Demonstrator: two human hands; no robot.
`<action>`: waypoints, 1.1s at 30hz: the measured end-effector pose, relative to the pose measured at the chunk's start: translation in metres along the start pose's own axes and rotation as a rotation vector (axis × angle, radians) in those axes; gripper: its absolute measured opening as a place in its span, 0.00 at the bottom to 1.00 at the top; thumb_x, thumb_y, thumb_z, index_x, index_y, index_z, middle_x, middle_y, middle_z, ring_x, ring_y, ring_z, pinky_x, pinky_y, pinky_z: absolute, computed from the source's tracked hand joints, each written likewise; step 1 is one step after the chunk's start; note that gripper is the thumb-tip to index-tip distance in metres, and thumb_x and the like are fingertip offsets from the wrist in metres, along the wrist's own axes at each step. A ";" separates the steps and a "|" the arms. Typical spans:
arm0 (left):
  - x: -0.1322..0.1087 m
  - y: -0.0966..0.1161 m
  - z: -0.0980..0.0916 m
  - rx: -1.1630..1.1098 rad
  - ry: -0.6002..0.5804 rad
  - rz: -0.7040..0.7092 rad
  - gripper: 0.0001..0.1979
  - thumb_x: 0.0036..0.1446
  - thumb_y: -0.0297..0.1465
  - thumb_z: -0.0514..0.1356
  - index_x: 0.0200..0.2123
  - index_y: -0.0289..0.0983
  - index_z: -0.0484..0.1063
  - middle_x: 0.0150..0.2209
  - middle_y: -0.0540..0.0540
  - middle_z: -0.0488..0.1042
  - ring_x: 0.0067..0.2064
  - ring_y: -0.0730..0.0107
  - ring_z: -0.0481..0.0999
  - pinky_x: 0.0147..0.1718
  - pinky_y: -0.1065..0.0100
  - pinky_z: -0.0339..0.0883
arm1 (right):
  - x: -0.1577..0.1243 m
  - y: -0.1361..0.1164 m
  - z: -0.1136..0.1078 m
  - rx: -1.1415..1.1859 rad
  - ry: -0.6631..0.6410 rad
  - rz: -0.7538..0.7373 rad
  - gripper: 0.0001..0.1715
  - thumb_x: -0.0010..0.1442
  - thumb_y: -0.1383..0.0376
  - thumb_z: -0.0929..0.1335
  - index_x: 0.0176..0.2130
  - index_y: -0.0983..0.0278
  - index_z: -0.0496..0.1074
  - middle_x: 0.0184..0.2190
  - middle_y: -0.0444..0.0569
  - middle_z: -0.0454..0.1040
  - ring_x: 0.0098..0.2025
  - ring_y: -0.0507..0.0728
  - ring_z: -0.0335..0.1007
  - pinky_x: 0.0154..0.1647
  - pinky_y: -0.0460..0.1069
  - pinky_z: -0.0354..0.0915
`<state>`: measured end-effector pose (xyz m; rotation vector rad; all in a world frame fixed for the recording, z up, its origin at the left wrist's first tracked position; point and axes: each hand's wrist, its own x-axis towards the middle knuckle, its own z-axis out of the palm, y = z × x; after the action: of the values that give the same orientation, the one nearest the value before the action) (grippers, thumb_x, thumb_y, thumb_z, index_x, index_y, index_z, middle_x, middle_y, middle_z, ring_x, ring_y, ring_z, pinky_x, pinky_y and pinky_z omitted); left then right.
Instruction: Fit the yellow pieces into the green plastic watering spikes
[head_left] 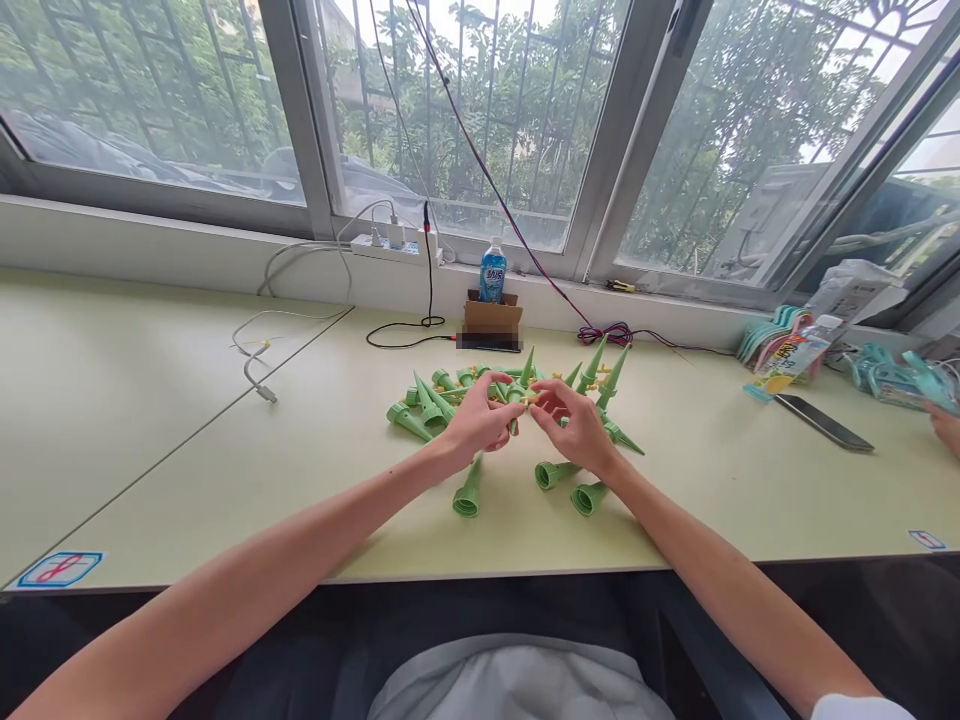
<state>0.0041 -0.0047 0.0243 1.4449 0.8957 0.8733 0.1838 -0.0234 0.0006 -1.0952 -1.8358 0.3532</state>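
Several green plastic cone spikes (420,405) lie in a loose heap on the pale table (150,420), with small yellow pieces among them. My left hand (480,420) and my right hand (574,425) meet over the heap. My left hand's fingers are closed round a green cone spike (514,398). My right hand pinches a small yellow piece (532,398) at that spike's end. Three cones (467,492) lie nearer to me, open ends towards me.
A small cardboard box (492,322) and a blue drink bottle (493,272) stand at the back by the window. Cables (405,335) and a power strip (386,243) run along the sill. A dark phone (823,422), packets and another person's hand (946,428) are at the right.
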 end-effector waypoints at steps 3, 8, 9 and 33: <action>0.000 0.003 0.000 -0.031 -0.003 -0.080 0.23 0.55 0.30 0.60 0.53 0.38 0.58 0.14 0.58 0.64 0.13 0.80 0.53 0.14 0.76 0.44 | -0.001 0.000 0.002 -0.040 -0.080 -0.098 0.15 0.61 0.63 0.68 0.48 0.62 0.70 0.43 0.52 0.74 0.33 0.53 0.72 0.32 0.48 0.70; -0.004 0.007 0.003 0.001 -0.051 -0.133 0.24 0.56 0.31 0.60 0.54 0.38 0.57 0.14 0.59 0.63 0.13 0.78 0.53 0.13 0.76 0.41 | -0.002 0.004 0.004 -0.111 -0.103 -0.143 0.13 0.59 0.65 0.69 0.46 0.61 0.71 0.40 0.50 0.74 0.30 0.52 0.69 0.30 0.48 0.68; -0.005 0.008 0.003 0.009 -0.057 -0.128 0.24 0.56 0.32 0.60 0.55 0.38 0.57 0.14 0.59 0.63 0.14 0.78 0.54 0.14 0.76 0.42 | -0.002 0.005 0.004 -0.135 -0.101 -0.145 0.12 0.59 0.65 0.69 0.45 0.61 0.71 0.39 0.49 0.74 0.29 0.52 0.68 0.30 0.48 0.68; -0.003 -0.003 0.003 0.259 0.067 0.328 0.14 0.62 0.38 0.56 0.47 0.38 0.62 0.19 0.57 0.67 0.18 0.77 0.63 0.20 0.75 0.58 | 0.009 0.009 -0.016 -0.055 0.335 -0.048 0.10 0.63 0.57 0.68 0.37 0.62 0.73 0.42 0.51 0.70 0.34 0.52 0.71 0.29 0.47 0.72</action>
<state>0.0052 -0.0082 0.0214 1.8311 0.8579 1.0829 0.2004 -0.0145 0.0078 -1.0739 -1.5775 0.0845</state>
